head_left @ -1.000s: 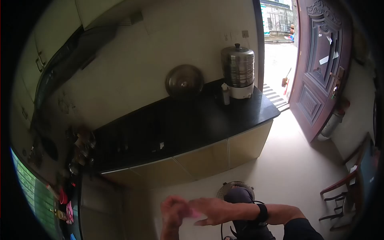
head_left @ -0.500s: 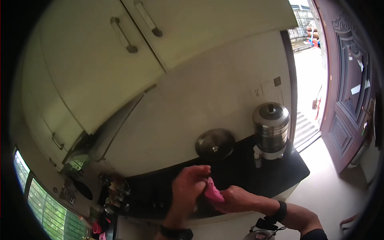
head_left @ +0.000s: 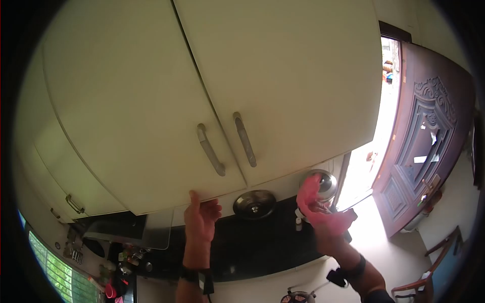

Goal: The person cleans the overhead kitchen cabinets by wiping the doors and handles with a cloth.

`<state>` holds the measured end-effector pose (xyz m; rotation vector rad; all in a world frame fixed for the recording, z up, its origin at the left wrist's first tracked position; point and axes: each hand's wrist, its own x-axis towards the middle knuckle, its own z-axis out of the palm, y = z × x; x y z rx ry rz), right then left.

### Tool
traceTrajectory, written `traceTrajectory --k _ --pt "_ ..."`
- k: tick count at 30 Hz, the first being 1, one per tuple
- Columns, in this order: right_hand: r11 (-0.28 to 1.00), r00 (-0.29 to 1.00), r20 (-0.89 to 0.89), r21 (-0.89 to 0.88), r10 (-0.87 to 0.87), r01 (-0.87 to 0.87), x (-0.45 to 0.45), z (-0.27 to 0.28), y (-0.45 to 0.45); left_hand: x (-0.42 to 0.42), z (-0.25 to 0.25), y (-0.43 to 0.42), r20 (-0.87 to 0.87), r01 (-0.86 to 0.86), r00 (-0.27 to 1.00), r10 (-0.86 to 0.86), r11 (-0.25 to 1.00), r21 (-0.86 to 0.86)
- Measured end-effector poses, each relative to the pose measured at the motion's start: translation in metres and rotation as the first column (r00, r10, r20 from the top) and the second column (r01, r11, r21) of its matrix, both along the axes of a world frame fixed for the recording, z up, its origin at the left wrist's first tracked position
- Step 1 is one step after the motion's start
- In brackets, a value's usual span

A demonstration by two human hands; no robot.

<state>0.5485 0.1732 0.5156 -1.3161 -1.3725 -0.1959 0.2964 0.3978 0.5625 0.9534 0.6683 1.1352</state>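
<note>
My right hand (head_left: 327, 236) grips a pink cloth (head_left: 309, 196), which hangs loosely around it and is blurred in places. The cloth is lifted in front of the metal pot with a lid (head_left: 326, 183) and partly covers it in this view. My left hand (head_left: 200, 222) is open with nothing in it, thumb up and fingers a little bent. It is just by the lower edge of the cream wall cabinet (head_left: 126, 116); whether it touches the edge I cannot tell.
Two cabinet handles (head_left: 211, 150) are above my hands. A round metal lid (head_left: 254, 204) leans on the wall behind the black counter (head_left: 237, 250). Bottles and jars (head_left: 132, 255) stand at left. A brown door (head_left: 424, 131) is open at right, beside a chair (head_left: 429, 272).
My view has tilted up to the cabinet. My hands have moved apart: the left has let go of the pink cloth and risen, while the right has carried it up and right, more spread out.
</note>
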Motion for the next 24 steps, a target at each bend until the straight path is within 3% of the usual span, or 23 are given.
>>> traceTrajectory --k 1,3,6,8,11,15,18,20,22,24 --pt "0.996 0.913 0.399 0.033 -0.088 0.082 0.003 0.027 0.004 0.001 -0.002 -0.001 -0.02 -0.029 0.999 0.029 0.999 -0.018" --pt "0.998 0.879 0.477 -0.037 -0.028 0.052 0.01 0.055 0.024 0.002 0.0 0.0 -0.042 -0.049 0.998 0.048 0.998 -0.039" --pt "0.981 0.65 0.757 -0.067 -0.068 0.181 0.03 0.04 0.076 -0.004 -0.002 0.002 -0.064 -0.008 0.998 0.004 0.998 -0.068" --pt "0.965 0.828 0.516 -0.239 0.22 -0.108 0.029 0.035 0.104 -0.005 -0.004 0.006 -0.071 0.055 0.996 -0.06 0.996 -0.071" --pt "0.929 0.872 0.33 -0.046 0.361 -0.367 0.004 0.063 0.118 -0.002 -0.004 0.005 -0.038 0.032 0.999 -0.037 0.993 -0.11" --pt "0.851 0.815 0.334 -0.412 0.473 -0.325 0.055 0.062 0.102 -0.01 -0.011 0.007 0.039 0.023 0.999 -0.021 0.998 -0.052" --pt "0.715 0.891 0.132 -0.652 0.435 -0.252 0.053 0.086 0.09 -0.002 -0.006 0.005 0.046 0.014 0.999 -0.011 0.998 -0.065" --pt "0.81 0.894 0.18 -0.521 0.41 -0.267 0.032 0.092 0.093 -0.001 -0.007 0.006 0.064 -0.006 0.998 0.01 0.998 -0.063" --pt "0.933 0.815 0.475 -0.041 0.333 -0.357 0.008 0.089 0.104 0.0 -0.006 0.004 0.059 -0.005 0.998 0.009 0.998 -0.06" --pt "0.936 0.848 0.403 -0.073 0.344 -0.345 0.003 0.09 0.102 -0.003 -0.004 0.006 0.04 0.003 0.999 -0.001 0.998 -0.056"
